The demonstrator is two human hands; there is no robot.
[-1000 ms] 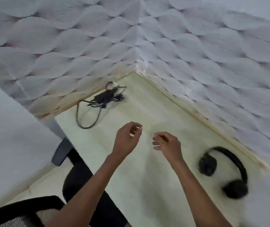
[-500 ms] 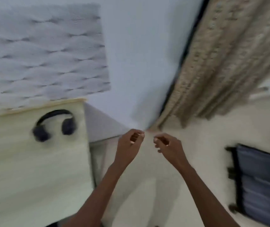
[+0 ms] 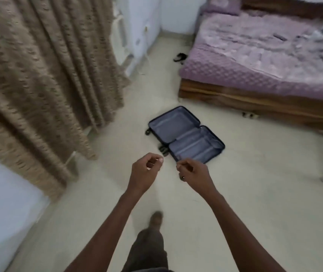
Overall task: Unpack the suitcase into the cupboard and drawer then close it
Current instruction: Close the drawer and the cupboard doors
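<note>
Ahead, the navy suitcase (image 3: 186, 135) lay splayed open on the pale floor (image 3: 255, 183), both lined halves showing no contents, its long axis running diagonally from upper left to lower right across the view. It sat just beyond the hands, its nearest corner close to the right hand (image 3: 193, 171), which made that hand the likelier one to reach a lid first. The left hand (image 3: 145, 170) and the right both hung loosely curled, gripping nothing. A purple-quilted bed (image 3: 264, 55) stood to the right, a beige curtain (image 3: 39, 75) to the left.
</note>
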